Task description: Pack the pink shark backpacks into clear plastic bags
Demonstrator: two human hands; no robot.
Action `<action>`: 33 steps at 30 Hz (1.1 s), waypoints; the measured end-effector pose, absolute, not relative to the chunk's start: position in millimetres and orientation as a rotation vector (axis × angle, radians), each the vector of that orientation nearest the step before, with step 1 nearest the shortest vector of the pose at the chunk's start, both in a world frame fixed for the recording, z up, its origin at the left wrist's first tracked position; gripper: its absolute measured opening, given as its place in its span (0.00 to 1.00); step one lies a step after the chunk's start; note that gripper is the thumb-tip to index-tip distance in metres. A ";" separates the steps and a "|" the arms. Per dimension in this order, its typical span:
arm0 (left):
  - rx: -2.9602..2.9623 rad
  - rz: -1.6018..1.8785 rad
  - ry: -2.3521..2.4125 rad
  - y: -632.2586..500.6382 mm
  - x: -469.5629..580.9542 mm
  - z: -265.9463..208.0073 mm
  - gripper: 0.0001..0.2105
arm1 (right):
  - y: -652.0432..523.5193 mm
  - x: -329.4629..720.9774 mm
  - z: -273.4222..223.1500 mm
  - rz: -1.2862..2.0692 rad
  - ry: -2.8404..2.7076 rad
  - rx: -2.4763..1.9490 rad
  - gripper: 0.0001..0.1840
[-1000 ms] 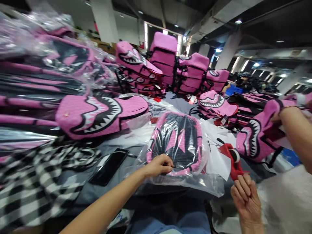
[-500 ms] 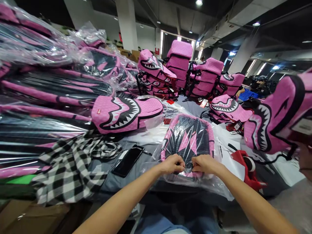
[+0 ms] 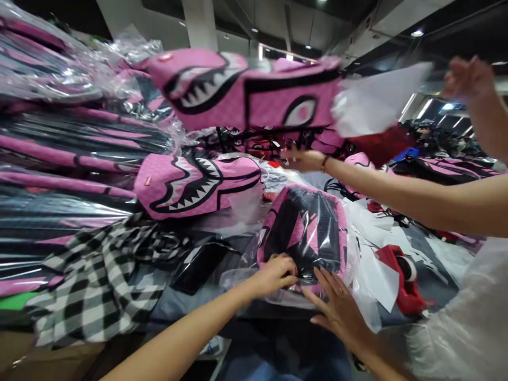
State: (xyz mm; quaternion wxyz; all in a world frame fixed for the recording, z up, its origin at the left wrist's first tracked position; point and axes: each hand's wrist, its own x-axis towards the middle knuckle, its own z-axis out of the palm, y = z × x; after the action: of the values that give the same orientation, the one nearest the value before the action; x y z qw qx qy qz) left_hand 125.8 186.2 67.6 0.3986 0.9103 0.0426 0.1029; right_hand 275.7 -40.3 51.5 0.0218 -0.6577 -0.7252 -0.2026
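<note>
In front of me a pink and black backpack (image 3: 313, 233) lies flat inside a clear plastic bag (image 3: 244, 280). My left hand (image 3: 278, 274) is on the near left of the bag, its fingers bent and closed on the plastic; the thumb is mostly hidden. Along the near right edge my right hand (image 3: 337, 307) lies with its fingers spread, touching the plastic. Behind the wrapped one, to the left, sits a pink shark-mouth backpack (image 3: 198, 185) without a bag over it.
A co-worker's arm (image 3: 397, 188) reaches in from the right below another pink backpack (image 3: 254, 90), blurred in mid-air. Wrapped backpacks (image 3: 71, 137) are piled at left. A checkered cloth (image 3: 99, 286), a phone (image 3: 200, 267) and a red tape dispenser (image 3: 405, 280) lie on the table.
My right hand has gone from a pinch to spread fingers, slightly nearer me. My left fingers have loosened a little. The co-worker's backpack has swung from the right across the table's far side.
</note>
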 end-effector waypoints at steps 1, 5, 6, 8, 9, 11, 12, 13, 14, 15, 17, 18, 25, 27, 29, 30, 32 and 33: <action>2.382 0.308 0.101 184.6 120.2 69.4 0.04 | -40.5 277.3 50.5 -0.625 -2.242 -2.039 0.50; 2.672 0.433 0.081 194.2 84.1 73.1 0.08 | -38.6 283.8 55.2 -0.645 -2.245 -1.989 0.50; 2.700 0.433 0.122 200.3 73.9 72.9 0.07 | -38.0 284.6 55.2 -0.659 -2.238 -1.975 0.49; 2.714 0.428 0.241 213.1 57.0 71.8 0.03 | -36.4 284.5 52.7 -0.669 -2.213 -1.954 0.48; 2.707 0.432 0.291 218.5 51.3 71.3 0.03 | -35.4 283.5 51.0 -0.666 -2.194 -1.947 0.46; 2.677 0.453 0.345 225.4 46.4 70.5 0.06 | -33.3 280.1 49.1 -0.642 -2.149 -1.932 0.43; 2.660 0.459 0.351 226.9 46.9 70.3 0.08 | -33.0 278.2 49.9 -0.612 -2.133 -1.909 0.41; 2.645 0.457 0.349 227.5 48.9 70.0 0.10 | -33.8 276.8 52.1 -0.558 -2.108 -1.885 0.39; 2.634 0.450 0.344 227.7 51.9 69.7 0.11 | -36.1 276.7 55.7 -0.483 -2.054 -1.870 0.35; 2.632 0.437 0.338 227.8 55.3 69.1 0.12 | -40.1 278.6 60.3 -0.399 -1.958 -1.872 0.32; 2.653 0.399 0.315 229.1 61.6 66.8 0.13 | -53.9 291.6 70.5 -0.288 -1.635 -1.907 0.25; 2.672 0.385 0.299 230.3 64.1 65.1 0.14 | -63.3 303.1 75.1 -0.286 -1.438 -1.933 0.23; 2.694 0.583 0.175 241.3 69.0 44.8 0.19 | -144.7 416.7 84.5 -0.492 -0.604 -2.307 0.34; 2.677 0.638 0.122 244.6 69.9 42.3 0.19 | -161.2 437.4 83.4 -0.492 -0.479 -2.427 0.33; 2.664 0.661 0.073 246.7 70.3 44.0 0.18 | -172.5 450.4 82.2 -0.479 -0.373 -2.491 0.26; 2.660 0.669 0.058 247.2 70.4 45.9 0.17 | -176.9 454.5 81.8 -0.452 -0.326 -2.510 0.23; 2.652 0.696 0.049 247.4 70.3 49.9 0.17 | -184.5 459.7 81.4 -0.365 -0.254 -2.530 0.18; 2.650 0.699 0.052 247.3 70.4 51.5 0.17 | -188.0 461.4 81.3 -0.317 -0.227 -2.530 0.17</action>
State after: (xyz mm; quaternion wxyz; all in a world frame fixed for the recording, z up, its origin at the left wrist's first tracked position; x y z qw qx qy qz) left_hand 70.4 247.3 51.5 0.1989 0.9474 0.0185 0.2501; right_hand 461.4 -188.0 81.3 0.2867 -0.9469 -0.0851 -0.1185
